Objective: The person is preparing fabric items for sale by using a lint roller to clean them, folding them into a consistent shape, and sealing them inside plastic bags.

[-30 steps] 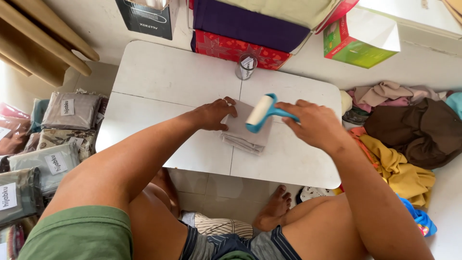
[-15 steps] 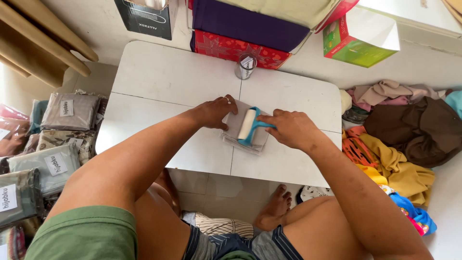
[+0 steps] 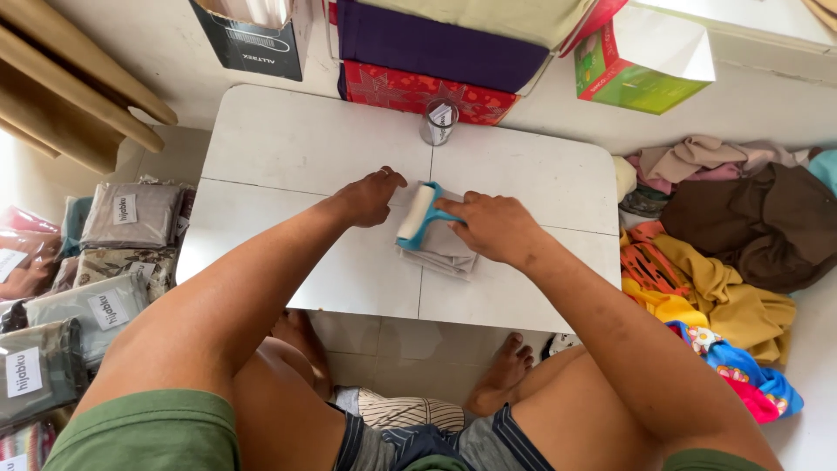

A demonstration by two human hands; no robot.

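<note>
The right hand (image 3: 495, 228) is gripping the blue handle of a lint roller (image 3: 417, 215), fingers hiding most of that handle, and pressing it on a folded grey cloth (image 3: 446, 251) mid-table. The left hand (image 3: 370, 195) is lying flat and loose just left of the roller, holding nothing, on the white table (image 3: 296, 148); a small jar (image 3: 438, 122) is sitting at the far edge, contents hard to make out.
</note>
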